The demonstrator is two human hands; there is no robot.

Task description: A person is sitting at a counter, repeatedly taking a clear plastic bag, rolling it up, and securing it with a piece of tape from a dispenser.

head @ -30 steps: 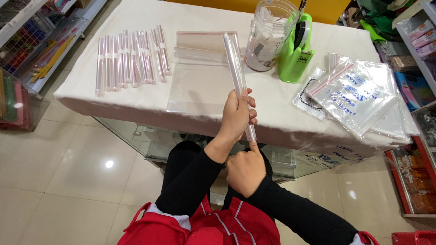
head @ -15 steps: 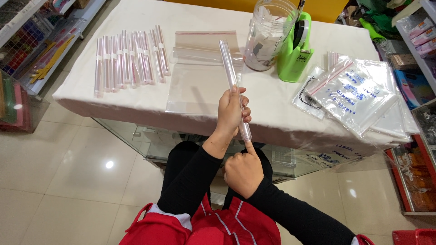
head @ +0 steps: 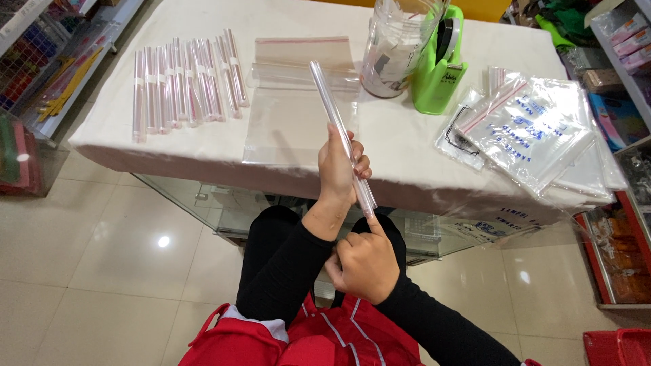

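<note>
Clear rolled bag [head: 339, 122] clenched in left hand [head: 339, 169]; right hand [head: 366, 261] (fist, forefinger out) touches its lower end.

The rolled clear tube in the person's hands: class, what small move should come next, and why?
Probably tape it shut. The left hand grips the rolled tube, the right hand touches its lower end; finished rolls on the table wear bands, and the green tape dispenser stands nearby.

Shop: stocked shelves [head: 627, 41], glass counter [head: 224, 210]
</note>
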